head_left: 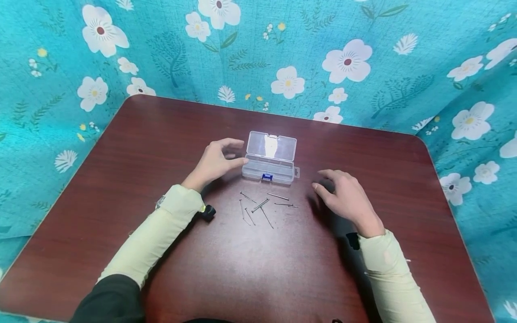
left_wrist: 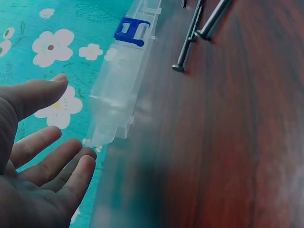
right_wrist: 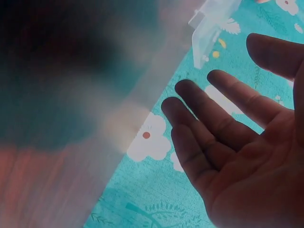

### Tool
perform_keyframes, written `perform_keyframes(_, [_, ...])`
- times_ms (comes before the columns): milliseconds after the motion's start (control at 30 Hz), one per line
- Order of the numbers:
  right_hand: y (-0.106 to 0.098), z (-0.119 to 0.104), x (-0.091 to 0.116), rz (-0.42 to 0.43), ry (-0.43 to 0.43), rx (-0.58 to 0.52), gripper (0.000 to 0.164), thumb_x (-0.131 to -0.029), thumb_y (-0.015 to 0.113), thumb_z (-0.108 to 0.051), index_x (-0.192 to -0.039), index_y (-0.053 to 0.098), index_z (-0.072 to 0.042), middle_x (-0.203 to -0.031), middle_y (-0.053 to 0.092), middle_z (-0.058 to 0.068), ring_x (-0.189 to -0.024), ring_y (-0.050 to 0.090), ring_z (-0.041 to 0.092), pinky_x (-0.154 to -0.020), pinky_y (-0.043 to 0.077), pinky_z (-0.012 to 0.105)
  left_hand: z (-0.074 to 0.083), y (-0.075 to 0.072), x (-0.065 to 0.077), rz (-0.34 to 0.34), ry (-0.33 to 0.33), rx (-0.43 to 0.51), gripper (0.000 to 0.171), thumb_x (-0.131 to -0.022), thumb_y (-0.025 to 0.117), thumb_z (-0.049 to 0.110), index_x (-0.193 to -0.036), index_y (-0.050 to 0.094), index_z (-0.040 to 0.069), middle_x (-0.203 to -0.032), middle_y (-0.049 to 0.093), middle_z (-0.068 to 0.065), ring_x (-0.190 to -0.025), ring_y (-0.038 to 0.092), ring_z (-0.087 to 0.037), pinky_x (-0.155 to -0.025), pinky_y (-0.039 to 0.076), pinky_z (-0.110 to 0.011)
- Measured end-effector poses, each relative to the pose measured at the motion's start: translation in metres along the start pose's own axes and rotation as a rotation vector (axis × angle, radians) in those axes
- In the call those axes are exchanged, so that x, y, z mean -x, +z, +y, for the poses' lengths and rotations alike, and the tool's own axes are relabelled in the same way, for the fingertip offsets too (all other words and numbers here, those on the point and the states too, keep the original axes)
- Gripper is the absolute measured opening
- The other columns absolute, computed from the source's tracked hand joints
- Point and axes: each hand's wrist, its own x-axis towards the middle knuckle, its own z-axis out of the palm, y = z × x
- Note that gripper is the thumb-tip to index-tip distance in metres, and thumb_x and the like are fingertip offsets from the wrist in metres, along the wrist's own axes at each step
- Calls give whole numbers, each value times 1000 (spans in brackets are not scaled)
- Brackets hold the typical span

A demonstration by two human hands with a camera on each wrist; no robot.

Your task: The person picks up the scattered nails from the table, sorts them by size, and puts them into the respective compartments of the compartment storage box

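A clear plastic case (head_left: 268, 172) with a blue latch (head_left: 267, 177) stands on the table, its lid (head_left: 271, 146) raised at the back. Beside its left end is my left hand (head_left: 216, 160), thumb and fingers spread apart and the thumb tip right at the case's edge. My right hand (head_left: 343, 195) hovers to the right of the case, fingers loosely bent with nothing between them. In front of the case lie several loose metal nails (head_left: 260, 205), pointing various ways. The left wrist view shows nail heads (left_wrist: 178, 68) close up and the case's side (left_wrist: 121, 71).
The dark red-brown wooden table (head_left: 250, 269) has rounded back corners. A teal curtain (head_left: 161, 49) with white flowers hangs behind it and along both sides. A small black object (head_left: 208, 213) sits at the left wrist.
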Motion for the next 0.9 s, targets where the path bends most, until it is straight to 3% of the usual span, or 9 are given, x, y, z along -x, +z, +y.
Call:
perform_keyframes(167, [5, -4, 1, -17, 11, -38, 41, -96, 69, -25, -128, 65, -1, -123, 66, 16, -106, 63, 34, -91, 51, 56, -3, 5, -5, -1, -17, 42, 57, -78, 89, 12, -128, 65, -3, -122, 67, -14, -110, 63, -26, -97, 52, -32])
perform_keyframes(467, [8, -9, 4, -11, -21, -42, 34, -96, 69, -23, -123, 69, -2, -118, 69, 15, -102, 66, 32, -88, 53, 54, -5, 9, -6, -23, -76, -1, 66, -66, 96, 12, -125, 68, -1, -115, 69, -13, -103, 63, -23, -94, 53, -35])
perform_keyframes(900, [15, -15, 1, -39, -20, -90, 29, -95, 70, -23, -118, 72, -5, -111, 70, 10, -97, 66, 27, -84, 54, 48, -6, 10, -6, -95, -106, -67, 72, -65, 97, 14, -130, 66, 6, -119, 68, -9, -103, 65, -24, -92, 54, -37])
